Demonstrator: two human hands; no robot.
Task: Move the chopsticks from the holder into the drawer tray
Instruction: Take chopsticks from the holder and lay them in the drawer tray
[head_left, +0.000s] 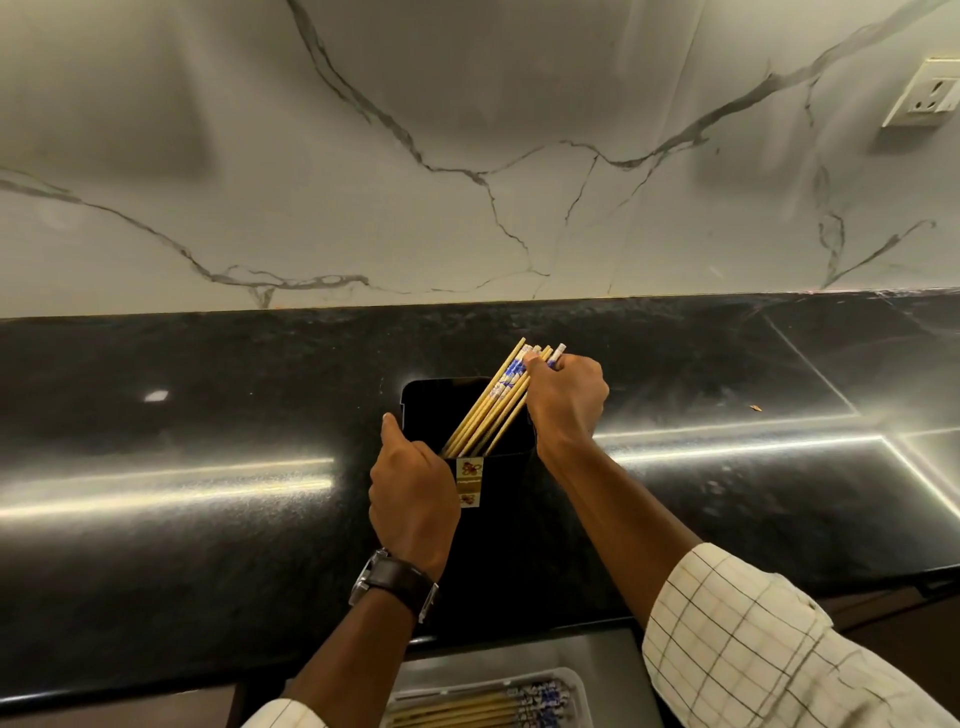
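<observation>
On a polished black stone counter (208, 467), a person's right hand (566, 400) pinches the blue-and-white patterned tops of a bundle of pale bamboo chopsticks (491, 410). Their shafts slant down and leftward from its fingers (540, 366) into a black rectangular holder (506, 499). The left hand (413, 488) grips the holder's near-left corner. The right hand looks placed to draw the bundle out along that slant toward the grey drawer tray (579, 680), well below both hands.

At frame centre, the holder (511, 525) on the bench (208, 415) is gripped at its rim by the left hand (413, 499). The chopsticks (493, 405) leaning inside are pinched near their tops by the right hand (566, 400). At bottom centre, other chopsticks (467, 709) are laid in the tray (577, 682).
</observation>
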